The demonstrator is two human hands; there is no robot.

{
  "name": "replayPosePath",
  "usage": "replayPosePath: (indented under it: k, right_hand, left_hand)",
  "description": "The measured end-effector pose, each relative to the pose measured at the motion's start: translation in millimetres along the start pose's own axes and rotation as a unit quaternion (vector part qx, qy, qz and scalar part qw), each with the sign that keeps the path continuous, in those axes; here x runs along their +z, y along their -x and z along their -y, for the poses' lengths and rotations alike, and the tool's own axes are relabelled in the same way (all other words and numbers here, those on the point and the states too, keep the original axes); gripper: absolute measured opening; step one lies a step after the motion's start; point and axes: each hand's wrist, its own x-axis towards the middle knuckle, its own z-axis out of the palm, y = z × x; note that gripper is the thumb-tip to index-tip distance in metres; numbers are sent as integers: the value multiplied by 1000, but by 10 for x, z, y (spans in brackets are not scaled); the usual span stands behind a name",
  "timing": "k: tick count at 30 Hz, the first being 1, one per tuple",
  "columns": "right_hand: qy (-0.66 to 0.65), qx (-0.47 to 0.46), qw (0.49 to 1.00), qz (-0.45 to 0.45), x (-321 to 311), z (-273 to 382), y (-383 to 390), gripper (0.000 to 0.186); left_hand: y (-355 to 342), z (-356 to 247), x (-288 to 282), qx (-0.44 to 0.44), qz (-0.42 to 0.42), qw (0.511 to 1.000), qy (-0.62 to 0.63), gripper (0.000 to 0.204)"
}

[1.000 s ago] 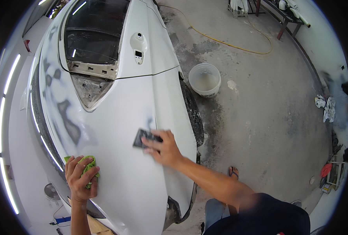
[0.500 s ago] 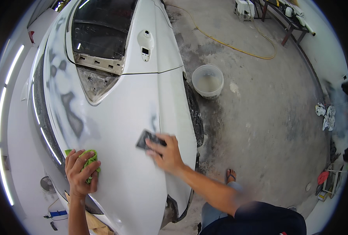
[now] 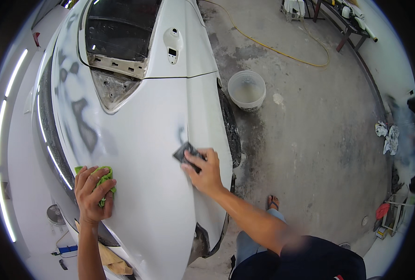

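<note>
Under both my hands lies the white rear side panel (image 3: 146,161) of a car, with sanded grey patches (image 3: 87,128) at the left. My right hand (image 3: 206,175) grips a dark sanding block (image 3: 184,150), pressed on the panel near the body crease, just below a small grey spot (image 3: 181,133). My left hand (image 3: 93,196) is closed over a crumpled green cloth (image 3: 106,177) and rests on the panel's left part. The fingers cover much of the cloth and part of the block.
A translucent bucket (image 3: 236,99) with cloudy liquid stands on the concrete floor beside the car's wheel (image 3: 229,128). A yellow hose (image 3: 273,52) curves across the floor behind it. At the far right stands a bench (image 3: 345,23) with items on it. Brown masking paper (image 3: 114,261) hangs at lower left.
The sanding block in my right hand has slid a little to the right over the panel, toward the crease. My left hand keeps its place on the car with the green cloth.
</note>
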Motion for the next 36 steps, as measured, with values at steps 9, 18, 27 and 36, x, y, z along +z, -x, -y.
replayPosePath:
  k: [9,18,27,36]
  right_hand:
    - [-8,64,998,-6,16,27,61,34]
    - [16,43,999,-24,31,50,52,37]
    - [36,12,999,10,0,97,72,38]
    - [10,-46,998,41,5,52,-81,34]
  left_hand:
    - [-6,-7,-6,-5,1,1000,-5,36]
    - [-12,-9,-4,-2,-15,1000,2,36]
    - [-19,-18,-9,-7,-21,1000,3,36]
    - [-21,-38,-27,-23,-18,1000,8,36]
